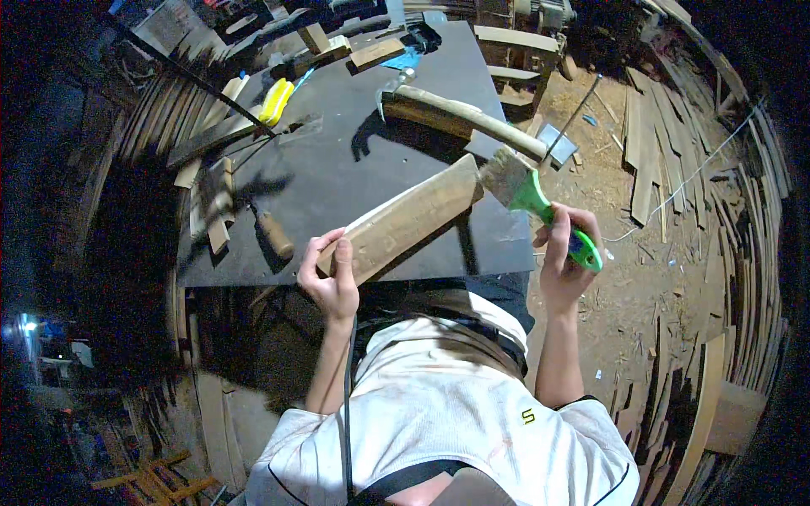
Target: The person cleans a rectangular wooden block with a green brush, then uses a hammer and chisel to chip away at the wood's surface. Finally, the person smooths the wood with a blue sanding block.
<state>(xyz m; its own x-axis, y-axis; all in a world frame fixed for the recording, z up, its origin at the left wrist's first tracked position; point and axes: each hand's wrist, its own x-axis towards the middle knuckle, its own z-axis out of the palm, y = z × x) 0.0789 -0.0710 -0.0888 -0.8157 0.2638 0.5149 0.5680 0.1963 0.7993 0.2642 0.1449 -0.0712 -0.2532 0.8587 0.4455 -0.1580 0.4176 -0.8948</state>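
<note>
My left hand [332, 274] grips the near end of a wooden board [409, 221], thumb on its face. The board is tilted up over the dark tabletop [337, 169], its far end slanting to the right. In my right hand [569, 249] is a paintbrush [530, 196] with a green handle and wide, worn bristles. The bristles point toward the board's far end, close beside it; whether they touch I cannot tell. Beyond the board, a claw hammer [472, 121] with a wooden handle lies across a wood block [430, 114].
A wooden-handled tool [272, 232] lies at the table's left, near wood pieces [221, 202]. Farther back are a yellow object [276, 102] and a small wood block [377, 54]. Planks [645, 143] and shavings cover the floor at right. A dark cable [348, 405] hangs beside my left arm.
</note>
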